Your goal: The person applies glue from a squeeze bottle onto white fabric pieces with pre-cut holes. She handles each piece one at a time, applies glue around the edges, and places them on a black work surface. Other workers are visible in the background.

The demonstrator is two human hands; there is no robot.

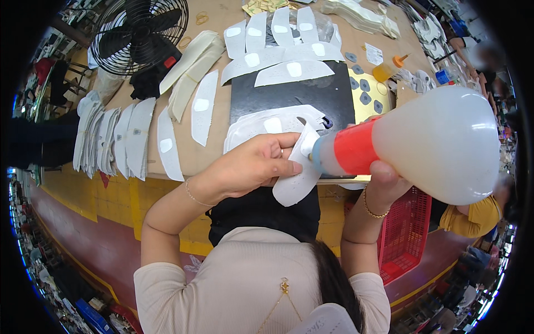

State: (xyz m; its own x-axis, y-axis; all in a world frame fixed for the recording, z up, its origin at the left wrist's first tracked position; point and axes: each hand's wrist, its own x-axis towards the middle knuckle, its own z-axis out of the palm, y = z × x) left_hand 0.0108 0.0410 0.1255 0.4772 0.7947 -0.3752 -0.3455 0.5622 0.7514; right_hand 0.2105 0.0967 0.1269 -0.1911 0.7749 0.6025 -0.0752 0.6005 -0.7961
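My left hand point(250, 162) pinches a white, curved flat material piece point(297, 181) with tiny perforations, thumb on top. Gripped in my right hand point(387, 186) is a large translucent squeeze bottle point(436, 145) with a red band, tilted so its narrow end points left. That end meets the upper part of the held piece; whether the tip touches it cannot be made out. Just beyond my left hand, a stack of similar white pieces point(250, 129) lies on a black board point(278, 96). The bottle hides part of the board's right side.
More white pieces point(295, 71) with pale patches lie at the board's far edge. Bundled pieces point(89, 136) hang over the table's left edge. A black fan point(139, 33) stands far left. A gold sheet with grey patches point(364, 89) and an amber bottle point(387, 70) sit right; a red basket point(406, 239) is below.
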